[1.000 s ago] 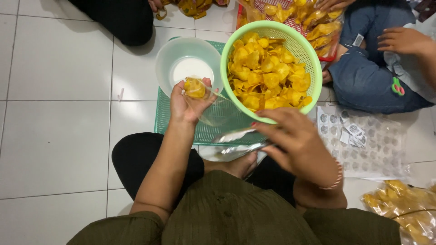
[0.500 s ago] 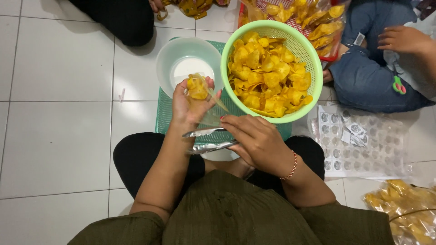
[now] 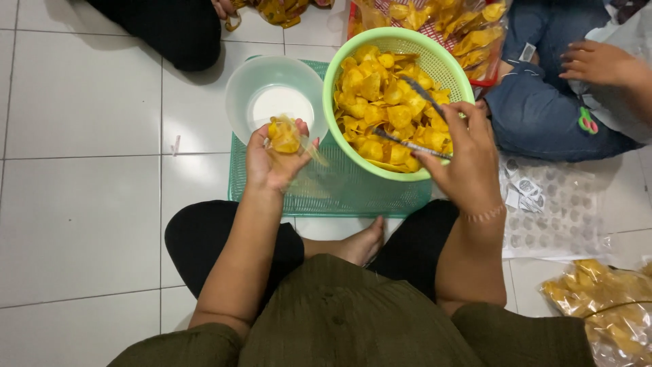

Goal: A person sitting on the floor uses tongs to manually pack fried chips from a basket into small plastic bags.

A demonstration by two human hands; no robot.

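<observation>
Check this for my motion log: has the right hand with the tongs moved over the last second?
Yes. The right hand with the tongs rose from near the lap up to the green colander.

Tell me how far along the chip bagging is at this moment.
Early-to-mid. Done: filled bags lie at lower right. In hand: left hand holds a small clear bag with a few chips; right hand works tongs in the green basket. Left: the basket looks nearly full.
</observation>
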